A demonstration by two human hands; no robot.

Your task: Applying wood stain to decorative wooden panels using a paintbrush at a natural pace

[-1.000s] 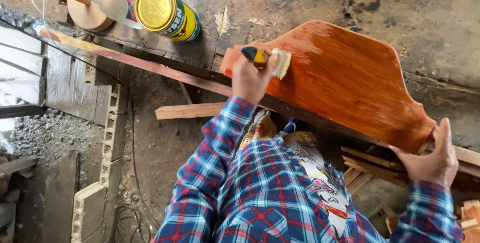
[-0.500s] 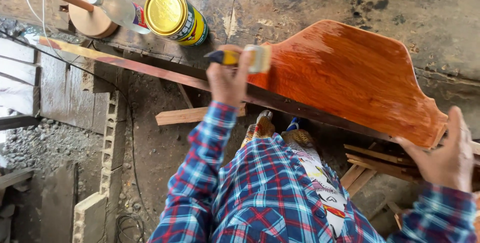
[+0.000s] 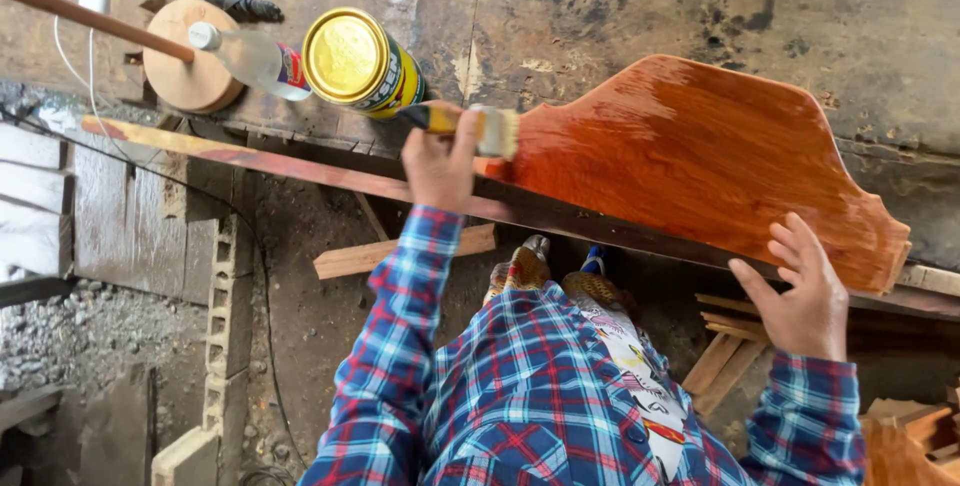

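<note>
On the worktop (image 3: pixel 620 6), the shaped wooden panel (image 3: pixel 700 156) looks glossy with varnish nearly all over. Left hand (image 3: pixel 440 161) grips the brush (image 3: pixel 480 128) at its left tip, possibly last bare spot; right hand (image 3: pixel 800 291), open, steadies the near-right edge.

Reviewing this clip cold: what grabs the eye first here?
The glossy orange-red curved wooden panel on the worn workbench dominates. The left hand holds a paintbrush at the panel's left tip, while the right hand rests on its lower right edge. A yellow-lidded tin stands behind the brush.
</note>
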